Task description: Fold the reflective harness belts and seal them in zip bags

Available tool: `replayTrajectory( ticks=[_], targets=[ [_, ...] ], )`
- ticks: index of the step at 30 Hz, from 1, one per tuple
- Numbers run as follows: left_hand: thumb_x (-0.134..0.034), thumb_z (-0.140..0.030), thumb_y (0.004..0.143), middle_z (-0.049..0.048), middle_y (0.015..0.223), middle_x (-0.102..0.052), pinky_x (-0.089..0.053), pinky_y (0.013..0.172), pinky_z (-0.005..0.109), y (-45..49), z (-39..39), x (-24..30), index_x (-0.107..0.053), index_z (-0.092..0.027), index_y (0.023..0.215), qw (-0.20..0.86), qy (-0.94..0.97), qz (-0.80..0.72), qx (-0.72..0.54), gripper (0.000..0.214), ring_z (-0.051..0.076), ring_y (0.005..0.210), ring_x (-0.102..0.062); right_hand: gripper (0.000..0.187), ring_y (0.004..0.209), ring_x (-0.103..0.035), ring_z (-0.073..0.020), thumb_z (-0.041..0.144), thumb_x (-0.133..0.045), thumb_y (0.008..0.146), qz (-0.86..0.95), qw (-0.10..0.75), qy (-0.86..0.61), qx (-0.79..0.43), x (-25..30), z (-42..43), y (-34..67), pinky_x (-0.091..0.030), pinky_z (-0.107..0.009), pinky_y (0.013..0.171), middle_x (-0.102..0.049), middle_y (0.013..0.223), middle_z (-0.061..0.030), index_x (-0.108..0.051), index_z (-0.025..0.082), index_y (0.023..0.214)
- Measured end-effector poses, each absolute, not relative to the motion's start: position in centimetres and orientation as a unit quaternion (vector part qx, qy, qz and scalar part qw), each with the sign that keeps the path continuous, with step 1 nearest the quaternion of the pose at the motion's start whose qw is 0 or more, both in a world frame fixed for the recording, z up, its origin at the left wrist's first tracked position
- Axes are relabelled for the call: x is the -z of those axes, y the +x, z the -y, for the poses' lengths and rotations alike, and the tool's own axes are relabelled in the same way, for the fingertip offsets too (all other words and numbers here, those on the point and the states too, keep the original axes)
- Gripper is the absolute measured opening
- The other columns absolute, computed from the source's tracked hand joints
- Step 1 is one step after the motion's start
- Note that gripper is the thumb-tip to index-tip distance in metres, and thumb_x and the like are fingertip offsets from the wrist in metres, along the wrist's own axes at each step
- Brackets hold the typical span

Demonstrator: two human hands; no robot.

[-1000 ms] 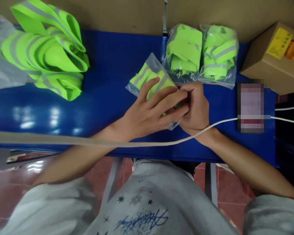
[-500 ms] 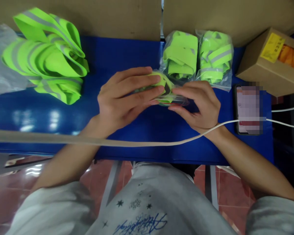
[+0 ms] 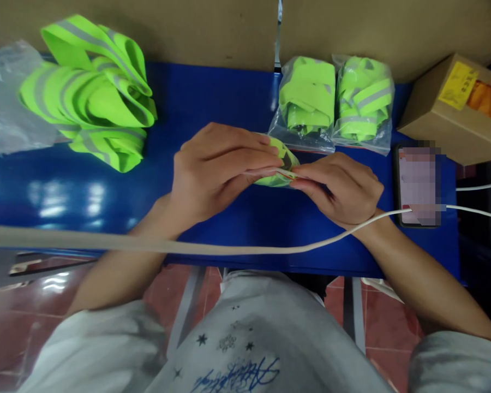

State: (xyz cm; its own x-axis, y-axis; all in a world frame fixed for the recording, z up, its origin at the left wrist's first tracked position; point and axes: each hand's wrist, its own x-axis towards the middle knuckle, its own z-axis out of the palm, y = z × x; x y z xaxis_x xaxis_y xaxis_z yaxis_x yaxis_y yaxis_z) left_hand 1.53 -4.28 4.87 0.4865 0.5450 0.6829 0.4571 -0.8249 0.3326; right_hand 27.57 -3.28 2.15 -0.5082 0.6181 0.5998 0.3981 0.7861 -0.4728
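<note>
Between my hands is a clear plastic zip bag (image 3: 272,180) with a neon-yellow reflective strap bundled inside. My left hand (image 3: 219,166) is closed over the bag's left part, thumb and fingers pinching its edge. At the right end of that same edge, my right hand (image 3: 341,183) pinches between thumb and index finger. The fingers hide much of the bag. Just beyond my hands, two filled bags of neon strap lie side by side, a left one (image 3: 309,95) and a right one (image 3: 366,98).
Loose neon straps with grey stripes (image 3: 90,98) are heaped at the left beside clear plastic bags (image 3: 12,103). A phone (image 3: 418,183) lies at the right, below a cardboard box (image 3: 433,112) with orange contents. A white cable (image 3: 245,250) crosses in front of my forearms.
Both hands have come slightly nearer to me. The bag's edge now stretches between my fingertips, and my left fingers have closed more tightly along it. The whole view has shifted a little.
</note>
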Motion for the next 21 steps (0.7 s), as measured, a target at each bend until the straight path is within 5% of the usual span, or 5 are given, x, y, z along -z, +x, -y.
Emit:
replayTrajectory(
  ticks=[4,7,10,17,21],
  targets=[
    [-0.07,-0.026,0.102,0.0084,0.123,-0.077,-0.063,0.095,0.038,0.9,3.7,-5.1,-0.07,-0.019,0.129,0.004,0.877,-0.292,-0.382,0.028,0.022,0.117,-0.075,0.047,0.11,-0.074,-0.0274,0.039,-0.079,0.094,0.873,0.396,-0.271,-0.083,-1.7,2.5,28.1,-0.061,-0.044,0.098,-0.076,0.123,-0.0062,-0.067,0.032,0.139],
    [-0.073,-0.05,0.098,0.012,0.128,-0.074,-0.061,0.095,0.042,0.8,3.6,-5.1,-0.064,-0.017,0.136,-0.017,0.898,-0.282,-0.338,0.051,0.027,0.119,-0.073,0.032,0.102,-0.076,-0.0249,0.03,-0.071,0.1,0.878,0.39,-0.27,-0.067,-1.4,2.3,28.0,-0.063,-0.041,0.088,-0.078,0.114,-0.0041,-0.07,0.031,0.132],
    [-0.07,-0.066,0.094,0.0085,0.134,-0.071,-0.057,0.1,0.048,1.2,3.7,-4.6,-0.063,-0.027,0.137,-0.056,0.905,-0.297,-0.299,0.058,0.03,0.123,-0.07,0.025,0.097,-0.077,-0.0234,0.033,-0.066,0.103,0.892,0.36,-0.271,-0.027,-1.0,2.5,27.8,-0.061,-0.039,0.083,-0.079,0.107,-0.0028,-0.071,0.03,0.127],
    [-0.073,-0.032,0.099,-0.0011,0.117,-0.078,-0.06,0.097,0.04,2.1,3.5,-2.7,-0.068,-0.028,0.109,-0.064,0.883,-0.261,-0.385,0.012,0.02,0.114,-0.075,0.019,0.102,-0.075,-0.0219,0.04,-0.065,0.103,0.893,0.364,-0.264,0.004,-1.1,3.1,27.1,-0.061,-0.039,0.089,-0.079,0.111,-0.0016,-0.069,0.03,0.119],
    [-0.07,-0.036,0.101,0.0008,0.12,-0.077,-0.06,0.097,0.039,2.0,3.4,-2.5,-0.068,-0.027,0.119,-0.075,0.883,-0.273,-0.375,0.02,0.022,0.117,-0.074,0.015,0.105,-0.075,-0.0192,0.03,-0.069,0.102,0.888,0.383,-0.257,0.001,-1.5,3.5,26.6,-0.058,-0.036,0.093,-0.079,0.112,0.0001,-0.071,0.029,0.116]
  ],
)
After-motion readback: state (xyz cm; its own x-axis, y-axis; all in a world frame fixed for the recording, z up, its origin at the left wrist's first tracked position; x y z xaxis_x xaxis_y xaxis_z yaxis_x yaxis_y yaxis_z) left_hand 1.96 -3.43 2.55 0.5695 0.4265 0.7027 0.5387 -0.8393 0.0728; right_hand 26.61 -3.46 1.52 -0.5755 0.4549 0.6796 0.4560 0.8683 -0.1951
